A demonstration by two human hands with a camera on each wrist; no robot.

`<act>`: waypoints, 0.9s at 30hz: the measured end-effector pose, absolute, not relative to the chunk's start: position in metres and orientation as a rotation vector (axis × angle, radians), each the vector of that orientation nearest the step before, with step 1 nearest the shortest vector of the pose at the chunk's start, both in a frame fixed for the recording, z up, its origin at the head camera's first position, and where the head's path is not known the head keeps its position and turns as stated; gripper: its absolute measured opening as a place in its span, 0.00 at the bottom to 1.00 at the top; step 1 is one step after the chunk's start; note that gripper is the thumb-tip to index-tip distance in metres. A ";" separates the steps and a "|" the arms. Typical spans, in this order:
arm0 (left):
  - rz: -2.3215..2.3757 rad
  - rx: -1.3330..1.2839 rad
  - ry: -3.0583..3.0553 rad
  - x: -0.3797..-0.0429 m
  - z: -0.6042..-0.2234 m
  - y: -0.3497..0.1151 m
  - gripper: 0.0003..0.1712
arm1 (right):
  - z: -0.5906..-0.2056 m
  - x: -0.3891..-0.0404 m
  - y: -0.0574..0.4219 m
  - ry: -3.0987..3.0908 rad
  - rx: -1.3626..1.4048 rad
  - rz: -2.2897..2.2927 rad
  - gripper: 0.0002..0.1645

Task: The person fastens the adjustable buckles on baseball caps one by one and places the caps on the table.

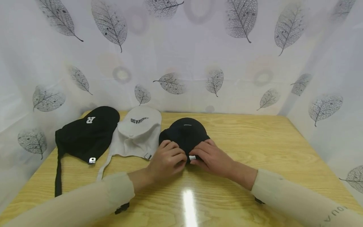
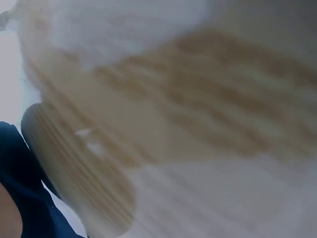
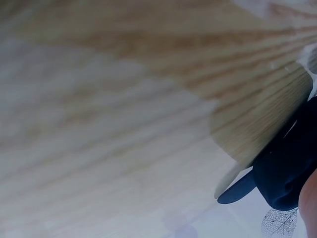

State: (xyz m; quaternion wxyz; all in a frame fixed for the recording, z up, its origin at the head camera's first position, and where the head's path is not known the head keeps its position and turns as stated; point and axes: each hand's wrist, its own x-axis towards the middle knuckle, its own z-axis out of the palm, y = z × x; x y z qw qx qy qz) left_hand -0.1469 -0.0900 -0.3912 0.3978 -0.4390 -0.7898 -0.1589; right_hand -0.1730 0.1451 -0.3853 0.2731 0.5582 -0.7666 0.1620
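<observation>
A dark navy cap (image 1: pixel 185 135) lies on the table with its rounded brim toward the back. My left hand (image 1: pixel 168 160) grips its near left edge with curled fingers. At the near right edge, my right hand (image 1: pixel 214 157) pinches the cap between thumb and fingers, and a small white tag (image 1: pixel 192 157) shows there. Part of the navy cap (image 2: pixel 22 173) appears at the lower left of the left wrist view. In the right wrist view the cap (image 3: pixel 282 173) is at the right edge, beside a bit of my right hand (image 3: pixel 309 208).
A light grey cap (image 1: pixel 139 126) with dark lettering lies left of the navy one. Farther left is a black cap (image 1: pixel 88 135) with a white R, its strap hanging toward the near side. The wooden table (image 1: pixel 263 142) is backed by a leaf-print curtain (image 1: pixel 187 56).
</observation>
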 end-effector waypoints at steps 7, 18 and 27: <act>-0.394 -1.117 -2.001 -0.146 -0.392 -0.089 0.03 | -0.384 -0.172 0.147 -2.070 1.497 0.436 0.19; -0.422 -1.132 -1.982 -0.146 -0.390 -0.089 0.03 | -0.383 -0.172 0.147 -2.069 1.497 0.447 0.19; -0.418 -1.149 -1.974 -0.146 -0.392 -0.088 0.03 | -0.384 -0.172 0.146 -2.064 1.512 0.466 0.17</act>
